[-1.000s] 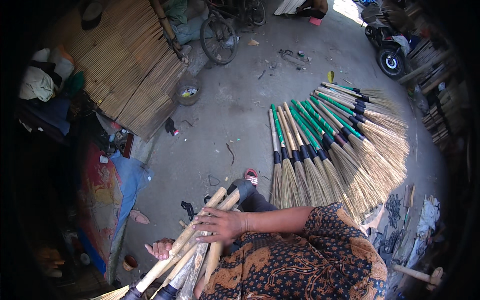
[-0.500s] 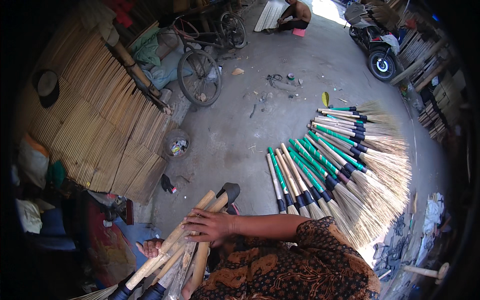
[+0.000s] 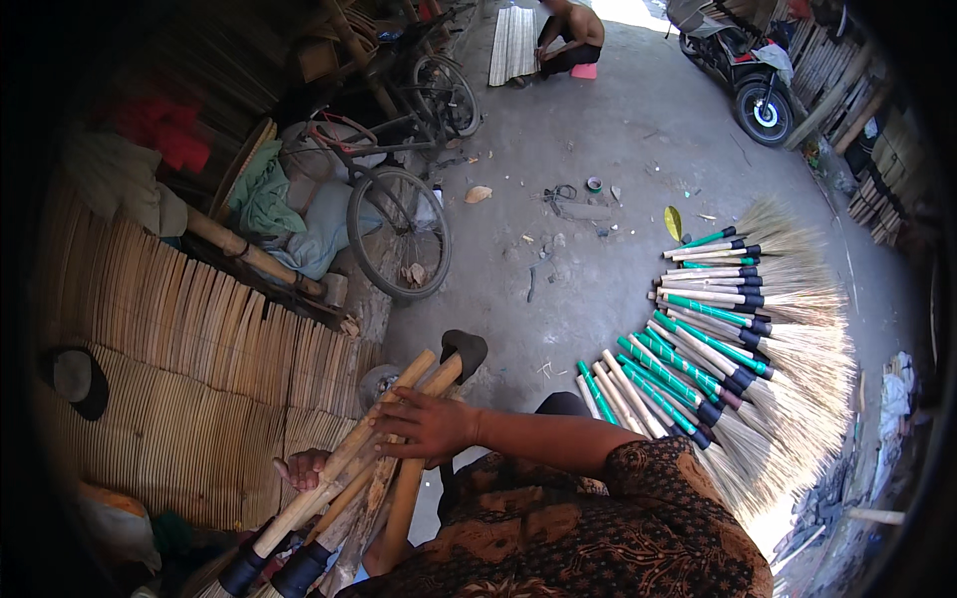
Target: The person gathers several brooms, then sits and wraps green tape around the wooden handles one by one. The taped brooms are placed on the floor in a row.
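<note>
A bundle of brooms point(image 3: 334, 488) slants across my front, pale wooden handles upward and black-bound necks at the lower left. Their bristles run off toward the bottom edge and barely show. My right hand point(image 3: 427, 423) lies over the upper handles, fingers curled across them. Lower down, my left hand point(image 3: 302, 468) grips the bundle from its far left side; the handles hide most of its palm. A black cap-like piece point(image 3: 465, 356) covers the top end of one pole in the bundle.
Many finished brooms point(image 3: 698, 369), some with green-wrapped handles, fan out on the floor at right. Slatted bamboo panels point(image 3: 189, 399) stand at left beside a bicycle point(image 3: 399, 234). Farther off, another person point(image 3: 573, 40) squats by a corrugated sheet point(image 3: 513, 45); a motorcycle point(image 3: 753, 75) is parked at right.
My view has swung, so the floor brooms appear farther right and lower, and the bicycle lower. Both hands keep their places on the bundle.
</note>
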{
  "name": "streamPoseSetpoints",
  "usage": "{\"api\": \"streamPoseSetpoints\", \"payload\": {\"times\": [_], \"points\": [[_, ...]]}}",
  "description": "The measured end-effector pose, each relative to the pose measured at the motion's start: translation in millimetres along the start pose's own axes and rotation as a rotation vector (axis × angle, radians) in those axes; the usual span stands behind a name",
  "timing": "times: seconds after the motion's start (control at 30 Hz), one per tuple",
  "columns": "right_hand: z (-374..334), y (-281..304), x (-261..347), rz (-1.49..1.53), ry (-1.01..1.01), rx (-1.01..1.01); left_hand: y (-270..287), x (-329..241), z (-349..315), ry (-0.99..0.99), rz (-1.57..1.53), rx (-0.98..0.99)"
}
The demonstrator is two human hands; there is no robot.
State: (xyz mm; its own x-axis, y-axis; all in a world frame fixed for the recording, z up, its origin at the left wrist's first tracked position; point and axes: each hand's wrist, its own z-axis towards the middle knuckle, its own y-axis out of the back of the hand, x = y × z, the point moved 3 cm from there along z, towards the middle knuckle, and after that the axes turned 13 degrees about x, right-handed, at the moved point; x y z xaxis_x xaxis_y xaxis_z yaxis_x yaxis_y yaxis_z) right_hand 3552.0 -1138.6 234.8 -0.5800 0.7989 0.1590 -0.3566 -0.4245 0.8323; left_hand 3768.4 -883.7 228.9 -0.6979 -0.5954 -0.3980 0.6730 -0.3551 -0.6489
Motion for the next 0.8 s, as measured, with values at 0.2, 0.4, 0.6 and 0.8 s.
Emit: {"api": "streamPoseSetpoints", "payload": {"times": [0.2, 0.4, 0.6, 0.8], "points": [[-12, 36, -136, -0.008, 0.121, -0.056, 71, 33, 99, 0.013, 0.019, 0.106], [-58, 103, -285, 0.011, 0.299, -0.072, 142, 146, 242, 0.037, 0.008, 0.069], [-113, 178, -394, 0.035, 0.319, -0.053, 182, 218, 372, 0.044, 0.024, 0.039], [-194, 243, -501, 0.020, 0.188, -0.053, 233, 281, 503, 0.141, 0.040, 0.065]]}}
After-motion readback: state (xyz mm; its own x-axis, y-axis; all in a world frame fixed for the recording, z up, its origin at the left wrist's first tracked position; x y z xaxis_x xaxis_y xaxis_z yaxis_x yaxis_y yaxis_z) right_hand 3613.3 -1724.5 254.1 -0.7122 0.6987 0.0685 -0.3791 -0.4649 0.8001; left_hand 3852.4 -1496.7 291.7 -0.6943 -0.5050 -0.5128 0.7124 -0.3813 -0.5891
